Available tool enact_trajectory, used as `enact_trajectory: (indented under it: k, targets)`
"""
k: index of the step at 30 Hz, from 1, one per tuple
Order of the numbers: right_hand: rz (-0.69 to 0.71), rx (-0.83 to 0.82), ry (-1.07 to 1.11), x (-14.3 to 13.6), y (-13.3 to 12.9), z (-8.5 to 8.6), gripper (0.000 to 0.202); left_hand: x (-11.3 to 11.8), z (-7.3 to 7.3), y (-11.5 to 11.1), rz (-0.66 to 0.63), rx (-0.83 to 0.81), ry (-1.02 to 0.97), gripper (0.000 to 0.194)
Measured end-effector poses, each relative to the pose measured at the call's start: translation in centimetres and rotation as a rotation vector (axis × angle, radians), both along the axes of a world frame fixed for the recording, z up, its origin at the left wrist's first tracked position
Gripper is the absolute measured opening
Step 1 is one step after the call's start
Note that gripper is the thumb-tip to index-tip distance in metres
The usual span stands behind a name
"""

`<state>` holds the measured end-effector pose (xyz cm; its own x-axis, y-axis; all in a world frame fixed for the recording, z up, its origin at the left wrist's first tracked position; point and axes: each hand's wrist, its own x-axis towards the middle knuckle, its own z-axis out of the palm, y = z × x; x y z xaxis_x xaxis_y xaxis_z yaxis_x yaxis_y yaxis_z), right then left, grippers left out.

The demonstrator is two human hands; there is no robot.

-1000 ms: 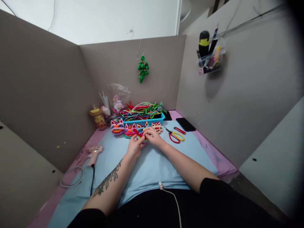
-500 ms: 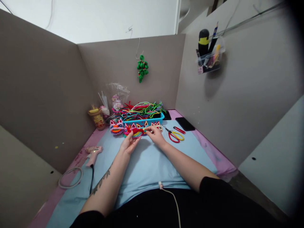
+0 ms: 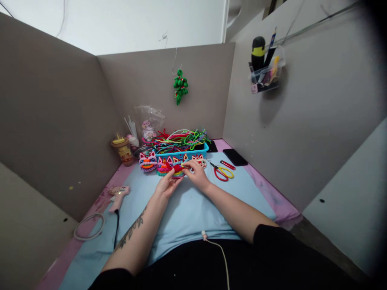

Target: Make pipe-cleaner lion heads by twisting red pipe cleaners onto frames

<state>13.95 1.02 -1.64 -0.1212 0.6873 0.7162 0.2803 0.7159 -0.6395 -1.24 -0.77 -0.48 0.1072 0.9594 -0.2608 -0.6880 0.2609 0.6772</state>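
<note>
Between my hands, over the blue cloth, is a fuzzy pipe-cleaner piece (image 3: pixel 178 169), red on top with yellow, green and blue strands below. My left hand (image 3: pixel 167 185) grips its near left side, thumb on top and fingers underneath. At the right end, the fingertips of my right hand (image 3: pixel 196 174) pinch its edge; the exact strand is too small to tell. Just behind stand finished-looking pipe-cleaner animal heads, among them a purple and orange one (image 3: pixel 148 162) and a pink one (image 3: pixel 163 166). My hands partly hide the others in that row.
A blue basket (image 3: pixel 181 154) full of pipe cleaners stands at the back. Red-and-yellow scissors (image 3: pixel 223 173), a red cutter (image 3: pixel 227 165) and a phone (image 3: pixel 235 157) lie to the right. A pink glue gun (image 3: pixel 120 198) with a cable and a cup (image 3: pixel 123 151) are on the left.
My left hand has shifted slightly right and closer to my right hand. The pipe-cleaner piece has turned, showing its coloured strands differently. My right hand's fingers have moved a little left.
</note>
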Motion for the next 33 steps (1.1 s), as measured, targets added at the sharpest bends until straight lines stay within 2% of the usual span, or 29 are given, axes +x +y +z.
enact_trajectory:
  k: [5, 10, 18, 25, 33]
  targets:
    - [-0.013, 0.048, -0.069, -0.01, -0.05, 0.08, 0.011, 0.49, -0.48, -0.14, -0.013, 0.025, 0.040, 0.011]
    - [-0.055, -0.005, -0.039, -0.07, 0.17, -0.07, 0.010, 0.77, -0.33, -0.45, -0.005, 0.048, 0.087, 0.010]
    - [-0.006, -0.082, 0.012, -0.17, 0.48, -0.38, 0.011, 0.40, -0.61, -0.08, 0.029, 0.057, 0.084, 0.015]
    - [-0.055, -0.079, 0.015, -0.23, 0.78, -0.80, 0.011, 0.54, -0.37, -0.47, 0.027, 0.115, 0.122, 0.016]
    - [-0.043, -0.120, 0.041, -0.23, 0.74, -0.82, 0.012, 0.46, -0.45, -0.41, 0.027, 0.141, 0.141, 0.018]
